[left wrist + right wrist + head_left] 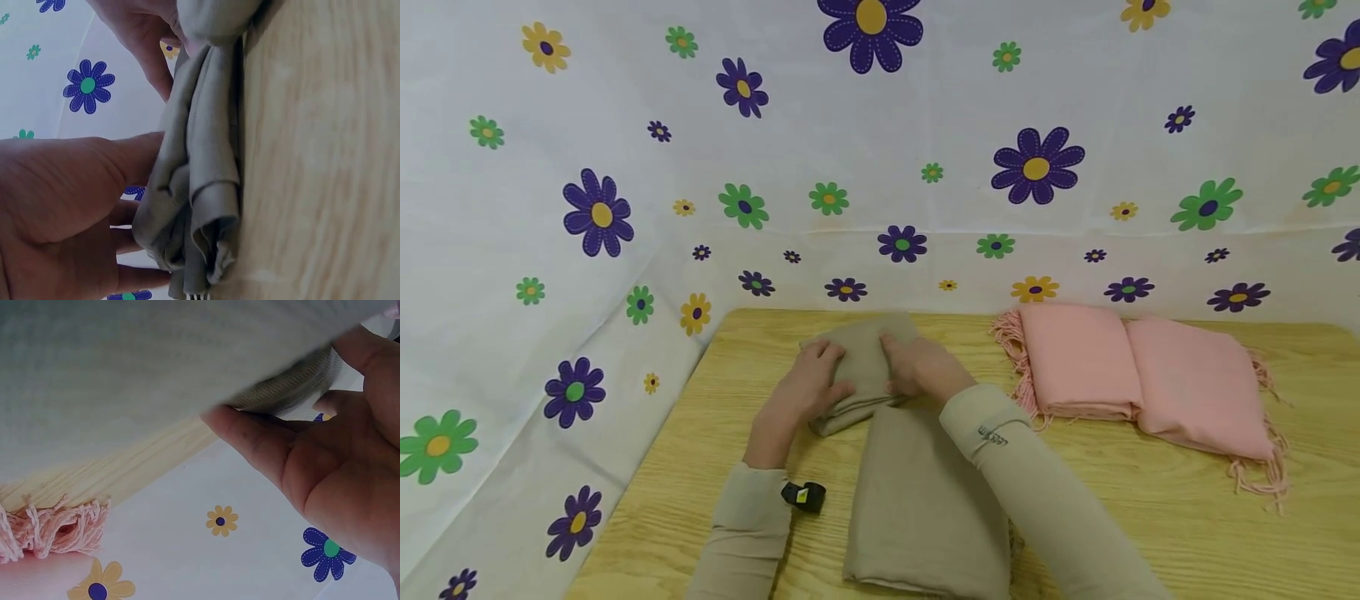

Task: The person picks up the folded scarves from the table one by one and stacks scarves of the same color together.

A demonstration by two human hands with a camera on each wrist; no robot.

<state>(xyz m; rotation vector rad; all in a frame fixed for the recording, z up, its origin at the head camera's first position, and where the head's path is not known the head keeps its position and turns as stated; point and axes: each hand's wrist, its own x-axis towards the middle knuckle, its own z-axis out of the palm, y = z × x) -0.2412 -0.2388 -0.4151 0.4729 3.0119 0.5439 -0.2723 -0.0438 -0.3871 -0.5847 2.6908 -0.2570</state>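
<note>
A person's left hand (pixel 803 385), fingers relaxed, is resting on the left side of a folded grey-beige fabric cloth (pixel 867 360) at the back of a light wooden table (pixel 700 467). The right hand (pixel 928 367), its fingers loosely extended, is touching the right side. A second folded grey-beige cloth (pixel 925 500) is lying nearer the person; folded pink fringed cloths (pixel 1078 358) are lying to the right.

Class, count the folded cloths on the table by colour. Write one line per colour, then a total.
Beige cloths: 2
Pink cloths: 2
Total: 4
</note>
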